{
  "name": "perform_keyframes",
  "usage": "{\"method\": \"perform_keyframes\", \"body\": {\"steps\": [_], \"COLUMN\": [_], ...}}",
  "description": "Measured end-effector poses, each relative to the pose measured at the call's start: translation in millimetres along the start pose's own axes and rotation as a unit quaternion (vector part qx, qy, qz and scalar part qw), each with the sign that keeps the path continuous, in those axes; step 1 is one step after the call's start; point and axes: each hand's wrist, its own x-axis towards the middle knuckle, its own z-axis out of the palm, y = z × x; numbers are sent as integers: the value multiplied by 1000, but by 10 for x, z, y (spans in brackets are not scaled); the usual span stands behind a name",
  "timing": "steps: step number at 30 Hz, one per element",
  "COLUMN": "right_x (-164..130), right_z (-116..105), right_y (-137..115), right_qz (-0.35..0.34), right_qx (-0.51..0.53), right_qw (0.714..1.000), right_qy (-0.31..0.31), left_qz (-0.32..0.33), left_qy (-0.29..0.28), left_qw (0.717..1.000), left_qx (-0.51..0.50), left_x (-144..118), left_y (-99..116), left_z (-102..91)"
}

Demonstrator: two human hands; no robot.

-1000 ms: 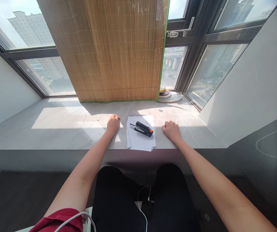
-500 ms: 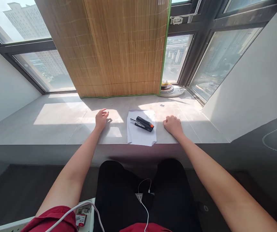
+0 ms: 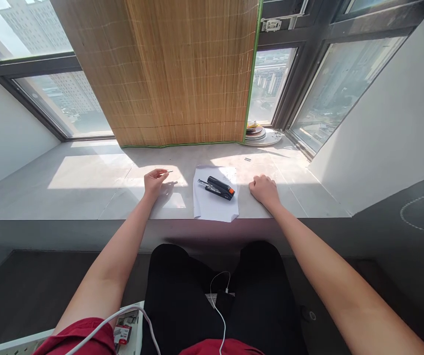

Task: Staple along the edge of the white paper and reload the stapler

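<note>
My left hand (image 3: pixel 153 182) is raised a little above the sill, its thumb and fingertips pinched on a small thin strip of staples (image 3: pixel 170 171). To its right, a black stapler (image 3: pixel 216 188) with an orange end lies swung open on white paper sheets (image 3: pixel 212 209). My right hand (image 3: pixel 264 189) rests on the sill to the right of the paper, fingers curled under; whether anything is inside them is hidden. Beyond the paper, short metallic staple strips (image 3: pixel 248 159) lie on the sill.
The pale window sill (image 3: pixel 86 202) carries stacked plates (image 3: pixel 256 135) in the far right corner. A bamboo blind (image 3: pixel 185 74) hangs down to the sill's back. A white cable (image 3: pixel 123 311) crosses my left sleeve, above a white tray (image 3: pixel 137 325) of small items.
My left hand has turned, so the staple strip now shows projecting from its fingertips. My right hand and the stapler stay put; the view has shifted slightly.
</note>
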Motion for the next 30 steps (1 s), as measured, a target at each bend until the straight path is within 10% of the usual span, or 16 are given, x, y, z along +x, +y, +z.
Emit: {"method": "perform_keyframes", "body": {"steps": [12,17,24,30], "right_x": [-81,-175,-142,-196], "right_z": [-56,-46,179,289], "right_y": [-19,-186,-821,-871], "right_qz": [-48,-198,-191,-205], "right_qx": [42,244,338,368], "right_qw": [997,946,920,905], "right_qy": [45,81,49,58], "left_qz": [13,16,38,57], "left_qy": [-162,-207,-192,-197], "left_qw": [987,978,979,977], "left_qx": [-10,14,49,52], "left_x": [-568,-599,-594,-619], "left_y": [352,318,306,312], "left_z": [724,752,747,745]}}
